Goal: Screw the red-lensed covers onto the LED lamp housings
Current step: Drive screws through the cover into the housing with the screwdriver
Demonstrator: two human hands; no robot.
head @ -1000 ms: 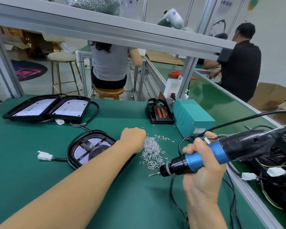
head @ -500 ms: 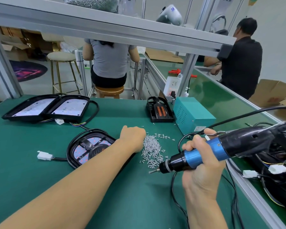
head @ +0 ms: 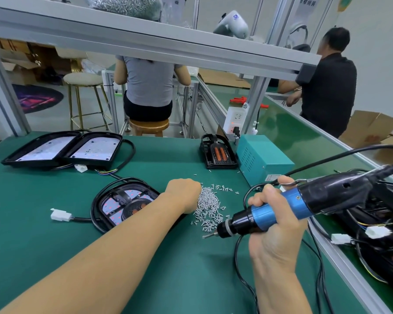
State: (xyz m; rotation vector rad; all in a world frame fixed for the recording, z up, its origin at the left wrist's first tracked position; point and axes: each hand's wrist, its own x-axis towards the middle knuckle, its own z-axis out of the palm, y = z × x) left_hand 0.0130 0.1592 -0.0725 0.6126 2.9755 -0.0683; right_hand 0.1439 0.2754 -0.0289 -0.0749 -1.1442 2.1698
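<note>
Screwdriver (head: 281,207) slightly lower; left hand (head: 183,193) unmoved.

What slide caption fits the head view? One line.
Left hand reaches into screw pile; right hand grips electric screwdriver.

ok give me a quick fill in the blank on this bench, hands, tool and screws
1. The right hand grips a ____ electric screwdriver.
2. The left hand is at the pile of loose ____ on the green mat.
3. The lamp housing under the left forearm has a ____ connector on its cable.

Missing words: blue; screws; white
</note>
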